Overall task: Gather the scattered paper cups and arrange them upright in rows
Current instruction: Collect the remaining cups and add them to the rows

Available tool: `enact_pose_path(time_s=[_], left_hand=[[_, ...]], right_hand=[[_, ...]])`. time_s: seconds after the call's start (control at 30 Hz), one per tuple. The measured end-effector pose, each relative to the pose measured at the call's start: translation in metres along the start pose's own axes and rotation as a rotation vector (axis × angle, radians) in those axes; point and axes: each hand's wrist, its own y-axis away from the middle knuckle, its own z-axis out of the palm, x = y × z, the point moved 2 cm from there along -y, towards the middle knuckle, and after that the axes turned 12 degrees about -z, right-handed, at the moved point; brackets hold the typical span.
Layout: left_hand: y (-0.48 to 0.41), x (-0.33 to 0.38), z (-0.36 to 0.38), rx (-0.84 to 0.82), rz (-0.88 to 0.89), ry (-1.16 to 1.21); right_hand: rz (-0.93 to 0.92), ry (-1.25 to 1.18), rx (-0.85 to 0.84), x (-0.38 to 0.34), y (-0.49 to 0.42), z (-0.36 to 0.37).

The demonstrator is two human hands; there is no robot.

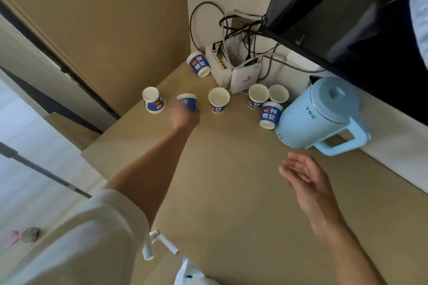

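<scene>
Head view: gathering step, my blurred left hand (184,118) is at a blue paper cup (188,102), grip impossible to tell, my right hand (303,176) hangs empty with fingers loosely spread, so next I'd probably stand this cup beside the open-topped cup (218,99) just right of my left hand.

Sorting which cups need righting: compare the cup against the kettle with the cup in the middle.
The kettle-side cup shows its blue printed side and no open mouth; the middle cup stands mouth up. The first touches the kettle; the second stands free. Both are white paper with the same blue print.
</scene>
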Motion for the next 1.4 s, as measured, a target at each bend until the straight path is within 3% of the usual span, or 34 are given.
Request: enact_pose_path(time_s=[0.17,0.37,0.47,0.63,0.9,0.97,1.03,1.13,1.3,1.4], left_hand=[[-0.031,-0.006,0.020,0.019,0.000,-0.013],[-0.020,-0.011,0.000,0.008,0.037,0.170],[0.039,-0.005,-0.020,-0.056,0.240,0.291],[0.150,-0.012,-0.028,-0.391,0.613,0.304],[0.169,-0.010,-0.027,-0.421,0.885,0.117],[0.143,-0.005,-0.024,-0.367,0.866,0.165],[0.104,0.003,-0.016,-0.195,0.806,0.198],[0.046,0.025,0.007,-0.014,0.690,0.103],[-0.010,0.048,0.051,-0.074,0.558,0.007],[-0.017,0.047,0.069,-0.107,0.569,-0.035]], right_hand=[[0.042,0.041,0.002,0.004,-0.004,0.016],[0.046,0.018,0.034,0.001,-0.013,0.034],[0.074,-0.043,0.055,-0.006,-0.023,0.050],[0.132,-0.243,0.051,-0.021,-0.040,0.077],[0.035,-0.304,0.193,-0.021,-0.036,0.071],[0.054,-0.278,0.254,-0.016,-0.037,0.063],[0.081,-0.252,0.288,-0.009,-0.037,0.055],[0.115,-0.213,0.291,0.000,-0.034,0.050],[0.115,-0.161,0.283,0.009,-0.036,0.048],[0.113,-0.135,0.276,0.014,-0.039,0.044]])
